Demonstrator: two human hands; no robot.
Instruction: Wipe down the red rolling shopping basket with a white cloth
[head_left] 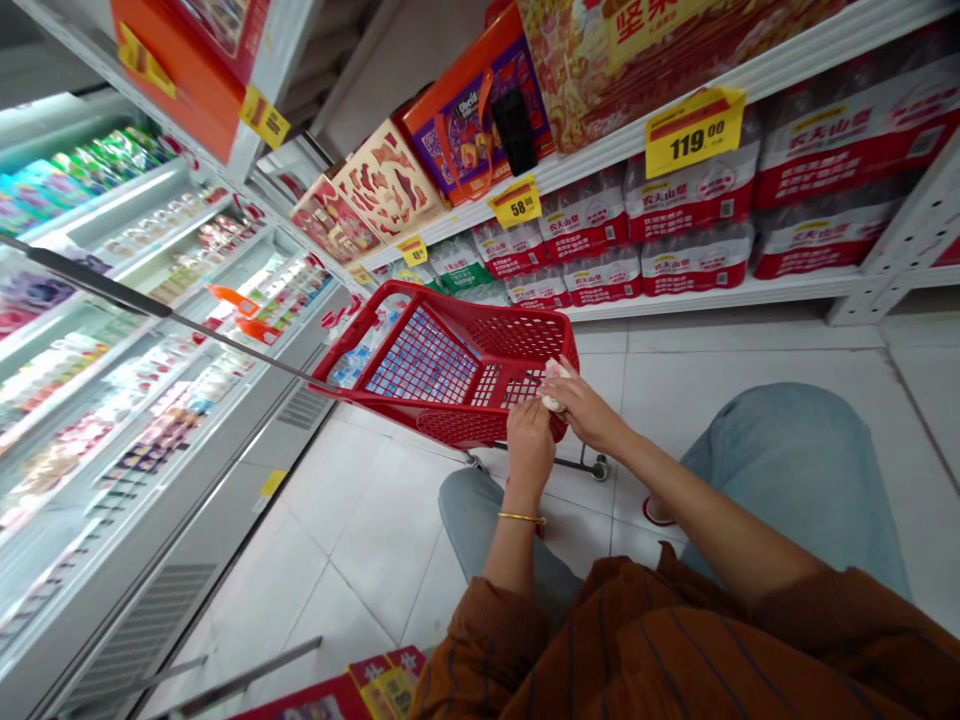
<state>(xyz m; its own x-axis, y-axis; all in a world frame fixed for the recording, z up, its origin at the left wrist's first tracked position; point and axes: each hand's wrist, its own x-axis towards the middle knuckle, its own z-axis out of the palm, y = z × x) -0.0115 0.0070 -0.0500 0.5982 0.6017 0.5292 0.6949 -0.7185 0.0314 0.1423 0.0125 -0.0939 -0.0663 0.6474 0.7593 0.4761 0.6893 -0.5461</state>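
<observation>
At far left we see lit refrigerated shelves (161, 310) stocked with packages. Right of them stands our red shopping cart (450, 415), a mesh divider inside it and clear bottles (367, 345) at its left end. At the cart's right end, our left hand (530, 432) reaches up from the near side, forearm steep, a gold bracelet (523, 518) at the wrist; its fingers are curled narrow against a small pink-and-white item (554, 384). Our right hand (583, 405) comes in from the right, forearm slanting, back of the hand up, fingers bent around the same item. The item sits between our hands, over the cart's right rim; we cannot tell whether it touches the rim. Beyond, on the far right, red-labelled water packs (697, 225) line the lower shelf.
</observation>
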